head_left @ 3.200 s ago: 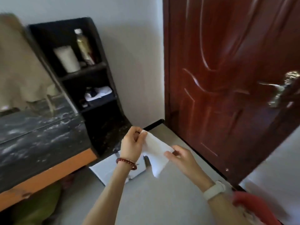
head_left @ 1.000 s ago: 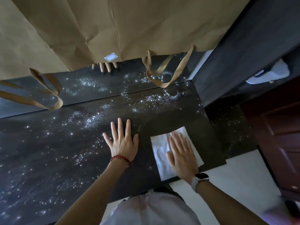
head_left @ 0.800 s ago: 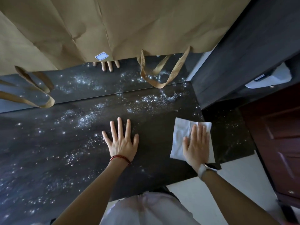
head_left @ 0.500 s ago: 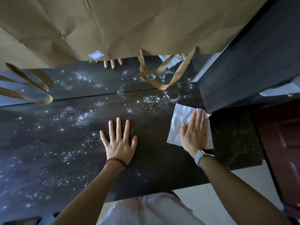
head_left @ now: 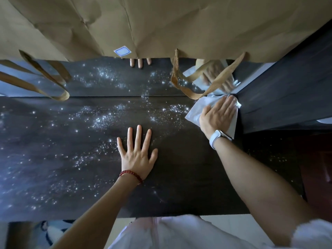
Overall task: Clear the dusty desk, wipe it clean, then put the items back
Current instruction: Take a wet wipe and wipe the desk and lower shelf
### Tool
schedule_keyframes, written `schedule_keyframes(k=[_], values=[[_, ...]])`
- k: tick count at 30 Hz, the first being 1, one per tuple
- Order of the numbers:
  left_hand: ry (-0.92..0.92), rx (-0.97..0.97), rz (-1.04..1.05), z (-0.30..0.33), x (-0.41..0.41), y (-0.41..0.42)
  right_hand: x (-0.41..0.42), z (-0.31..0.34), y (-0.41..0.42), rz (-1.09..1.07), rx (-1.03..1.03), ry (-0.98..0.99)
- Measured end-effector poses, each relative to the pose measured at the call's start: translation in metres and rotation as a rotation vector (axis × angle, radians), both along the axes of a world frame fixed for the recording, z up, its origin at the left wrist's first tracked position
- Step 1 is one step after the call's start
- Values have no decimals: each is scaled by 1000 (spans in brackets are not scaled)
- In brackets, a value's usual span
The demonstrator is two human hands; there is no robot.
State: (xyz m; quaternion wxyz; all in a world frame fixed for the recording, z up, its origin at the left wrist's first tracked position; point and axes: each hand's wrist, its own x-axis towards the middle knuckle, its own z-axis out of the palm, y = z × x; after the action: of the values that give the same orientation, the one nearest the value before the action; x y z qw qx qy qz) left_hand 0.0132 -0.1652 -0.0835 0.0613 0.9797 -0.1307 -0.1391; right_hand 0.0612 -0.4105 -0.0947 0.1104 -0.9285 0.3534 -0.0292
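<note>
The dark desk (head_left: 188, 177) is speckled with white dust, thickest across its middle and left. My right hand (head_left: 218, 116) presses flat on a white tissue (head_left: 195, 112) in the desk's far right corner, fingers straight and reaching the back edge. My left hand (head_left: 137, 152) lies flat on the desk's middle with its fingers spread, holding nothing. A strip near the desk's right side looks darker and less dusty.
Brown paper bags (head_left: 161, 24) hang over the back, their handles (head_left: 197, 85) dangling onto a mirror (head_left: 107, 78) that reflects my fingers. A dark shelf unit (head_left: 287, 90) stands against the desk's right end. A red door (head_left: 319, 168) shows at far right.
My right hand has slid the tissue from the desk's near right edge up to the far right corner. My left hand has stayed flat in the middle.
</note>
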Motion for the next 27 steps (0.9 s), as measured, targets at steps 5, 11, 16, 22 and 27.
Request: schedule_keyframes(k=[5, 11, 16, 22, 27], values=[[12, -14, -9, -1, 0, 2, 6, 0, 15, 17, 4, -10], [27, -221, 62, 11, 6, 10, 0, 0, 66, 282, -30, 13], [-35, -313, 230, 20, 2, 38, -4, 1, 100, 534, -37, 21], [-84, -280, 450, 18, -17, 83, -25, 6, 164, 829, -20, 57], [-72, -207, 564, 19, -35, 114, -54, 10, 196, 1006, -85, 90]])
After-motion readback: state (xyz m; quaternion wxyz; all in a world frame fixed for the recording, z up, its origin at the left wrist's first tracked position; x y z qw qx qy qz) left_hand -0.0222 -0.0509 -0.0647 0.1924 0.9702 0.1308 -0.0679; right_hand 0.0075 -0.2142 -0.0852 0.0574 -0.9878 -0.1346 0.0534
